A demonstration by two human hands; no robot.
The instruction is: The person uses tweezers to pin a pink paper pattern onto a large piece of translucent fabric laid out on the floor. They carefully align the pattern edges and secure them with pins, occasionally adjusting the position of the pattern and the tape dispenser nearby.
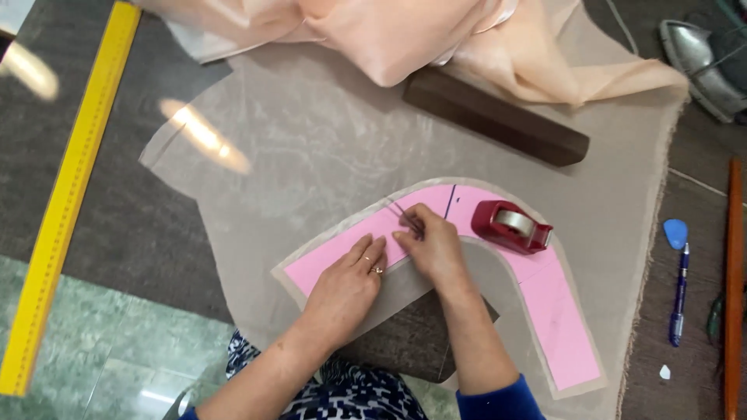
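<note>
A curved pink paper pattern (556, 311) lies on sheer beige fabric (327, 148), under a matching curved piece of the fabric. My left hand (346, 288) presses flat on the pattern's left arm, a ring on one finger. My right hand (432, 241) rests just beside it at the top of the curve, fingers pinched on a thin pin (405, 216) that slants over the pink paper. A red tape dispenser (513, 225) sits on the pattern just right of my right hand.
A dark wooden block (498, 117) weighs down the fabric at the back, with peach satin (405, 31) bunched behind it. A long yellow ruler (66, 194) runs along the left. At right lie blue chalk (675, 232), a blue pen (679, 295), an orange stick (733, 288) and an iron (704, 62).
</note>
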